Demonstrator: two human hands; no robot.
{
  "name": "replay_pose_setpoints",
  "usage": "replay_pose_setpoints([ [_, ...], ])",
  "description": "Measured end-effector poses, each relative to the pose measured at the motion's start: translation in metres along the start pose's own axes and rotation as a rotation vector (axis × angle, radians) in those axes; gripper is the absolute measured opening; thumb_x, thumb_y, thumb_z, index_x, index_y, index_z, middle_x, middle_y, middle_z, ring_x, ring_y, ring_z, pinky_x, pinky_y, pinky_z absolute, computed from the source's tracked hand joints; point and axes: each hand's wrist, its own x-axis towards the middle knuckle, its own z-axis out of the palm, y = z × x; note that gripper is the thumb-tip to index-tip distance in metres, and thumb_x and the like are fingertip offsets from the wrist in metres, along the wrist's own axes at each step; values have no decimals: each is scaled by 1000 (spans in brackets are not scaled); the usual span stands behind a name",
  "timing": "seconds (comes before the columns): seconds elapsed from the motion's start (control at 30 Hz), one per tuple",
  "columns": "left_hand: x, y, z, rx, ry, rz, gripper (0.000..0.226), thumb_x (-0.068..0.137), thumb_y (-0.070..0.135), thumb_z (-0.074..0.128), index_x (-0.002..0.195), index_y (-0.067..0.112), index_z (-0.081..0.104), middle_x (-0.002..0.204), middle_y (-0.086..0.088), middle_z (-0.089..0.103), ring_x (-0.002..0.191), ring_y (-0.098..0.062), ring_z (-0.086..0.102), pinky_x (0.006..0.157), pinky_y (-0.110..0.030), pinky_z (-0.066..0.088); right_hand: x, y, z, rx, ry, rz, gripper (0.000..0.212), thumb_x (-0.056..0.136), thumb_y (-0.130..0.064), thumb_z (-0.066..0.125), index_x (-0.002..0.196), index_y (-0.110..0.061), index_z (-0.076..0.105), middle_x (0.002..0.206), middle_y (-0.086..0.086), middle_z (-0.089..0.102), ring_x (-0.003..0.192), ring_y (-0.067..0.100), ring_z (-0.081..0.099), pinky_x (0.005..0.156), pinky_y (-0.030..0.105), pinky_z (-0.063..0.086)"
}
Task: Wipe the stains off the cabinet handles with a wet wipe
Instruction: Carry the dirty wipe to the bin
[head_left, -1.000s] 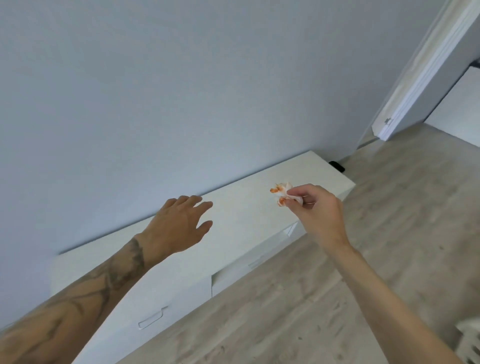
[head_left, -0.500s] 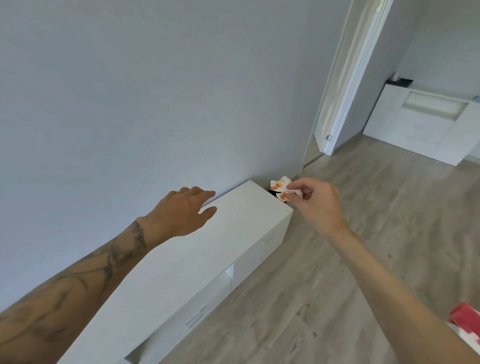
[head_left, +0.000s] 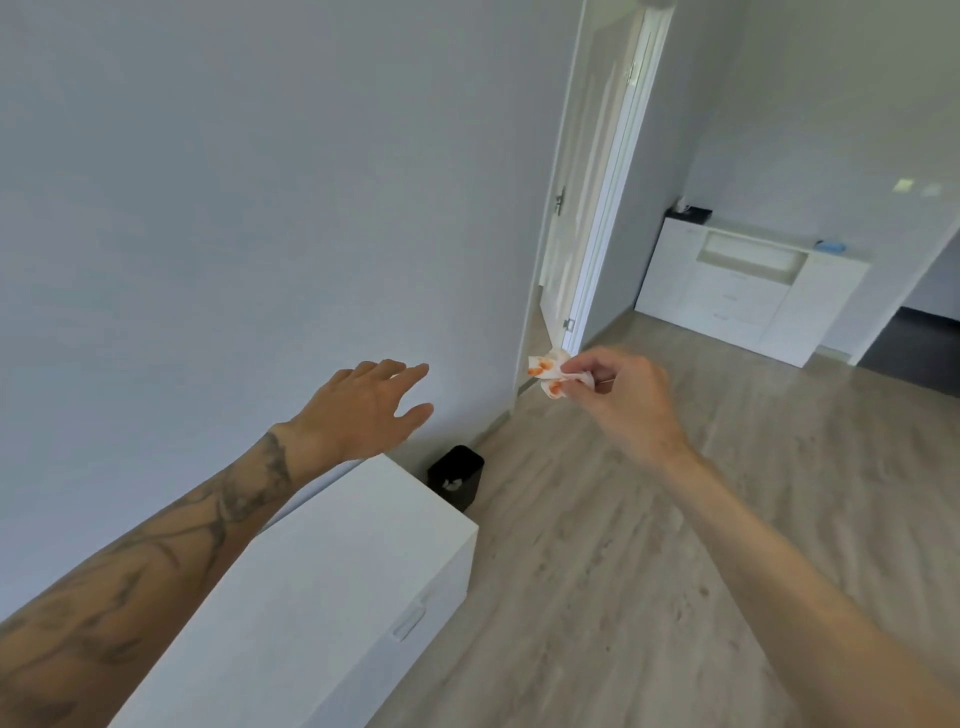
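Observation:
My right hand (head_left: 631, 402) pinches a crumpled white wet wipe (head_left: 551, 371) marked with orange stains, held out in the air over the floor. My left hand (head_left: 363, 410) is open with its fingers spread, hovering above the far end of the low white cabinet (head_left: 322, 597). One cabinet handle (head_left: 409, 623) shows on the front of the cabinet, low in the view. A small black bin (head_left: 457, 475) with something white inside stands on the floor beyond the cabinet's end, below and left of the wipe.
A grey wall runs along the left. An open white door (head_left: 587, 208) is ahead. A white sideboard (head_left: 748, 291) stands at the far right wall. Wood-look flooring (head_left: 649, 571) spreads to the right.
The view has swung right along the cabinet, past its end, bringing the bin, the door and the far sideboard into sight. Both hands keep their pose, the wipe still pinched.

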Motion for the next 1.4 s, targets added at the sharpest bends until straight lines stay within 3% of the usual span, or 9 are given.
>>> replay_pose_setpoints([
  [0.3, 236, 57, 15, 13, -7, -10, 64, 110, 58, 33, 167, 32, 20, 170, 3, 29, 156, -22, 27, 129, -42, 23, 208, 133, -33, -16, -25, -22, 18, 87, -12, 83, 95, -28, 80, 97, -5, 77, 85, 7, 73, 79, 19, 59],
  [0.57, 407, 91, 48, 45, 20, -182, 64, 109, 59, 33, 166, 32, 22, 169, 3, 31, 156, -22, 29, 128, -42, 25, 388, 249, -36, 67, -111, -156, 16, 87, -10, 83, 97, -22, 81, 88, -10, 69, 81, 11, 68, 79, 25, 61],
  [0.77, 502, 98, 59, 53, -5, -323, 64, 109, 59, 33, 166, 32, 23, 169, 3, 32, 155, -23, 31, 128, -42, 26, 515, 299, -19, 110, -221, -189, 15, 87, -10, 84, 98, -20, 81, 90, -2, 71, 79, 9, 69, 70, 8, 52],
  [0.83, 530, 91, 63, 57, -5, -375, 64, 110, 59, 33, 166, 32, 23, 169, 3, 31, 155, -22, 30, 128, -42, 25, 552, 312, -3, 123, -273, -213, 14, 87, -11, 83, 97, -19, 80, 90, -3, 72, 79, 9, 70, 70, 11, 55],
  [0.9, 558, 79, 73, 56, 3, -421, 63, 109, 59, 34, 166, 31, 24, 169, 3, 32, 155, -22, 31, 128, -42, 26, 588, 326, 19, 148, -309, -230, 13, 87, -11, 82, 96, -20, 80, 90, -2, 72, 80, 15, 71, 76, 26, 60],
  [0.97, 585, 64, 89, 47, -3, -456, 63, 109, 59, 34, 166, 31, 24, 169, 3, 33, 154, -23, 32, 127, -43, 27, 619, 343, 45, 165, -337, -244, 14, 87, -10, 82, 95, -21, 80, 90, -2, 71, 80, 14, 70, 78, 31, 61],
  [1.4, 688, -46, 198, 77, -17, -706, 63, 109, 53, 43, 164, 24, 34, 167, -7, 37, 152, -29, 37, 126, -45, 28, 746, 426, 252, 196, -655, -274, 15, 87, -9, 82, 95, -22, 79, 93, -3, 72, 83, 8, 67, 77, 27, 57],
])
